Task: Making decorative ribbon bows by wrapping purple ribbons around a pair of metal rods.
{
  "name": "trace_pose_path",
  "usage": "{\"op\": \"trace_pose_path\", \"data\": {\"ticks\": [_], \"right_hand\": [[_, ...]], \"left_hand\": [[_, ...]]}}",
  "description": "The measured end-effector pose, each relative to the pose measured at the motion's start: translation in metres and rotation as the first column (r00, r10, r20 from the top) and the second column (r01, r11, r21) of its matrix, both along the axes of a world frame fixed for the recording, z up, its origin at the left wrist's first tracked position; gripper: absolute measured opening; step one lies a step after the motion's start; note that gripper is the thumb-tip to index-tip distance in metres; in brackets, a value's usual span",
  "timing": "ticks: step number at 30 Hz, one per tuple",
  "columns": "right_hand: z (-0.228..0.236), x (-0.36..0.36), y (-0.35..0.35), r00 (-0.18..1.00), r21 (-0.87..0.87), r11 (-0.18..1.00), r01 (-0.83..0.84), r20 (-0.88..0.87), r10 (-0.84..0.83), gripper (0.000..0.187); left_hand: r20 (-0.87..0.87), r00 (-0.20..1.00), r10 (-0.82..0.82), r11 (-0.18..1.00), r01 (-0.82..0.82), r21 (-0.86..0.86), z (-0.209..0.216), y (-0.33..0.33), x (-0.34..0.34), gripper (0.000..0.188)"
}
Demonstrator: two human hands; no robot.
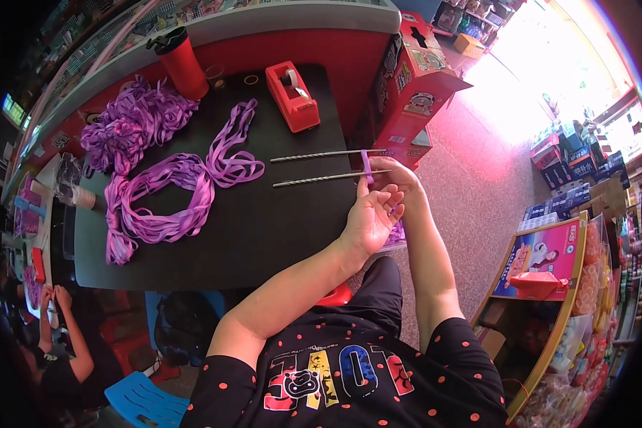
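Two thin twisted metal rods (pixel 314 155) lie side by side over the right part of the black table (pixel 264 235). A narrow purple ribbon (pixel 367 162) passes around both near their right ends. My left hand (pixel 372 220) is at the ribbon's lower end, thumb and forefinger closed on it, other fingers curled. Just beyond it, my right hand (pixel 401 180) reaches in behind the lower rod with its fingertips closed at the ribbon. Those fingertips are partly hidden. More purple ribbon (pixel 398 234) shows under my hands beside the table edge.
Left on the table lie a looped purple ribbon bundle (pixel 165 198) and a ribbon heap (pixel 137 118). Behind them stand a red tumbler (pixel 181 65) and a red tape dispenser (pixel 292 98). A red carton (pixel 415 85) and a goods rack (pixel 542 285) flank me. Another person's hands (pixel 55 296) are at lower left.
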State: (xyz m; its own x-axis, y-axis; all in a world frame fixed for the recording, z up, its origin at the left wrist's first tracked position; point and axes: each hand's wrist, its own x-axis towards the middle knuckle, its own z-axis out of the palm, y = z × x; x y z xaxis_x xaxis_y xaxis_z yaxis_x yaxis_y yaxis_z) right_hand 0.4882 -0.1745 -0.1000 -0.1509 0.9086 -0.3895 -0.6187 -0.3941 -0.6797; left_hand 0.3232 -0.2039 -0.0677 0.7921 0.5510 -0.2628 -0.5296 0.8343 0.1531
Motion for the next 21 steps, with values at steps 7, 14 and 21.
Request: {"op": "trace_pose_path", "data": {"ticks": [7, 14, 21], "right_hand": [[0.012, 0.024, 0.011, 0.987, -0.072, 0.985, -0.159, -0.042, 0.156, 0.012], [0.037, 0.014, 0.003, 0.966, -0.114, 0.981, -0.157, 0.19, 0.177, 0.035], [0.04, 0.006, 0.003, 0.961, -0.092, 0.988, -0.122, 0.237, 0.14, 0.034]], "left_hand": [[-0.058, 0.998, 0.019, 0.999, -0.016, 0.05, -0.001, -0.003, 0.003, 0.059], [-0.134, 0.988, 0.082, 0.995, -0.074, 0.069, -0.006, -0.001, 0.006, 0.065], [-0.028, 0.998, 0.061, 0.997, -0.06, 0.052, -0.026, 0.009, 0.008, 0.056]]}}
